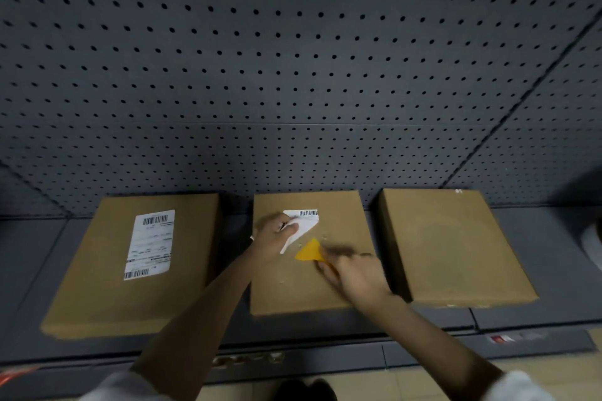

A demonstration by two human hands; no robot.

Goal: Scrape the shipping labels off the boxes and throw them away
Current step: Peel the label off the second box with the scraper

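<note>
Three flat cardboard boxes lie side by side on a dark shelf. The left box (pixel 97 270) carries a whole white shipping label (pixel 150 244). On the middle box (pixel 293 290) a torn white label (pixel 304 220) is partly lifted; my left hand (pixel 275 238) pinches its loose flap. My right hand (pixel 355 277) grips a yellow scraper (pixel 311 252), whose blade lies flat on the box just below the label. Small paper bits dot the cardboard around it. The right box (pixel 452 247) shows no label, only a faint mark.
A dark pegboard wall (pixel 293 58) rises directly behind the boxes. The grey shelf (pixel 537 238) extends past the right box, with a pale object (pixel 593 241) at the far right edge. A shelf front rail (pixel 358 358) and tan floor lie below.
</note>
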